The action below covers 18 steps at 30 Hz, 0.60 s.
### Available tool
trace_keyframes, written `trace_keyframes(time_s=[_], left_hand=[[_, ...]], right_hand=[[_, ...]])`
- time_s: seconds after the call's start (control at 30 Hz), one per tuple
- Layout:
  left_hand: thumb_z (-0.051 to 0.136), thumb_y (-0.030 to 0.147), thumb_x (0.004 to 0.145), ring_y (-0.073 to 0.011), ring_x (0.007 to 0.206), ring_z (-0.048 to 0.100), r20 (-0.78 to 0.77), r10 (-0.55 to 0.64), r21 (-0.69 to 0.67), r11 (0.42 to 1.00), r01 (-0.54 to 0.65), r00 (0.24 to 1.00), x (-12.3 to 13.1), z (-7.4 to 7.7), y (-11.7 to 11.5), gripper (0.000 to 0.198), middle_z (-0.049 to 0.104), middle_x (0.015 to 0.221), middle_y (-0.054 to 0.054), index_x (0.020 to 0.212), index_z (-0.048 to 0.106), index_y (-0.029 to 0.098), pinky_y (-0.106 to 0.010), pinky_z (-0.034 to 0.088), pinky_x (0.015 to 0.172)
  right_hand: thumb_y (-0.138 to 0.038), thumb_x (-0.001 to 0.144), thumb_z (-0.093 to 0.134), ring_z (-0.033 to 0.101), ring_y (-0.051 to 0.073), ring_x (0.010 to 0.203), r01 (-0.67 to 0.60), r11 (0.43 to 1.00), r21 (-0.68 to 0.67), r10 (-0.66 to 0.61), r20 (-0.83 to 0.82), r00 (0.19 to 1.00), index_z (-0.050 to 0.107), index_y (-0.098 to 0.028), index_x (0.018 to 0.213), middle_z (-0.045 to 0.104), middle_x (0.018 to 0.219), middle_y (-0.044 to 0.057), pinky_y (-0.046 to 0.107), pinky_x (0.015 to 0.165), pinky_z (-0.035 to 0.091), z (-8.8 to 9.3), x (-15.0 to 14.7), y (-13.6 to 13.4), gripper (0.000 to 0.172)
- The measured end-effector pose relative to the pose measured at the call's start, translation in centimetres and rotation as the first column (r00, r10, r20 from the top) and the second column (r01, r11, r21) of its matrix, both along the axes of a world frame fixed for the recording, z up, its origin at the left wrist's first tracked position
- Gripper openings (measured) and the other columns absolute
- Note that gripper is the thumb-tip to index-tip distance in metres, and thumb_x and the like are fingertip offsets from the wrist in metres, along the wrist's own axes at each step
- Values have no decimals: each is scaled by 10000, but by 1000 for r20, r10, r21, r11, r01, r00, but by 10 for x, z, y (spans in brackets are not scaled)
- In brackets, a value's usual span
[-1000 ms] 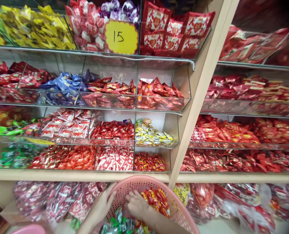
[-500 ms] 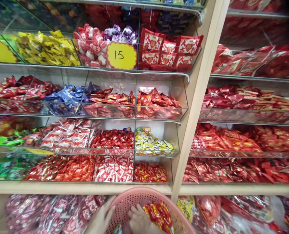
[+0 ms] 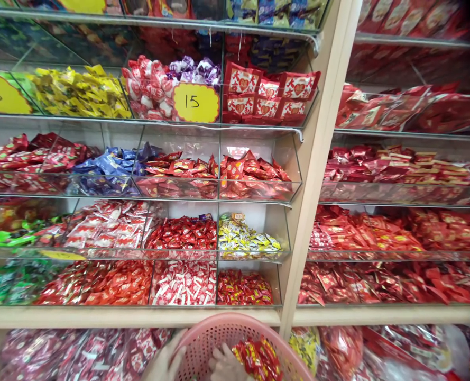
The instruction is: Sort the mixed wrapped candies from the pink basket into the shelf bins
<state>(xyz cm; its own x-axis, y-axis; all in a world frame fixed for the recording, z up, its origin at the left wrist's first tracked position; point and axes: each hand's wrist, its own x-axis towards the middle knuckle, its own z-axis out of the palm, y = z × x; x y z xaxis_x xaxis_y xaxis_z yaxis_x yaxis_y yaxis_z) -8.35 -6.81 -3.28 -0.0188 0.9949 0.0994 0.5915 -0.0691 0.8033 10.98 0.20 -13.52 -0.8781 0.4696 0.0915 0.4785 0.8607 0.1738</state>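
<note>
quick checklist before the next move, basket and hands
1. Left hand on the rim of the pink plastic basket: ok.
2. Right hand down inside the basket, near the red and yellow sweet packets: ok.
3. Right hand holding something: cannot tell, the bottom of the view cuts it off.
4. Packets inside the basket, none seen over the rim: ok.
5. Basket rim clear of the wooden shelf edge: cannot tell, the rim overlaps that edge in this view, so the gap is not visible.
</note>
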Motion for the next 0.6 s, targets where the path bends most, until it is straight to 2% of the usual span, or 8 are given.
trace_keyframes(time_s=[0.17,0.33,0.6], left_hand=[[468,510,774,-220,1233,462,-7,-9,-14,1000,9,1000,2,6,-1,504,562,1269,-7,1188,592,250,-336,298,1073],[439,502,807,-209,1245,449,1,-61,-30,998,61,998,5,13,-4,490,553,1283,-5,1210,571,256,-350,250,1095],[425,499,832,-202,1266,421,9,-74,-22,997,74,997,1,7,-2,501,512,1324,-15,1247,540,243,-358,223,1105]], right_hand=[[-180,803,582,563,196,886,0,1000,-14,0,57,998,680,-190,699,683,719,28,427,932,391,0,5,-4,143],[-240,843,544,539,217,974,11,999,51,-9,-43,999,688,-195,834,677,862,50,456,960,361,15,13,-23,152],[-218,850,529,533,201,901,-5,999,42,8,-73,997,674,-185,795,660,787,29,426,938,393,26,12,-27,158]])
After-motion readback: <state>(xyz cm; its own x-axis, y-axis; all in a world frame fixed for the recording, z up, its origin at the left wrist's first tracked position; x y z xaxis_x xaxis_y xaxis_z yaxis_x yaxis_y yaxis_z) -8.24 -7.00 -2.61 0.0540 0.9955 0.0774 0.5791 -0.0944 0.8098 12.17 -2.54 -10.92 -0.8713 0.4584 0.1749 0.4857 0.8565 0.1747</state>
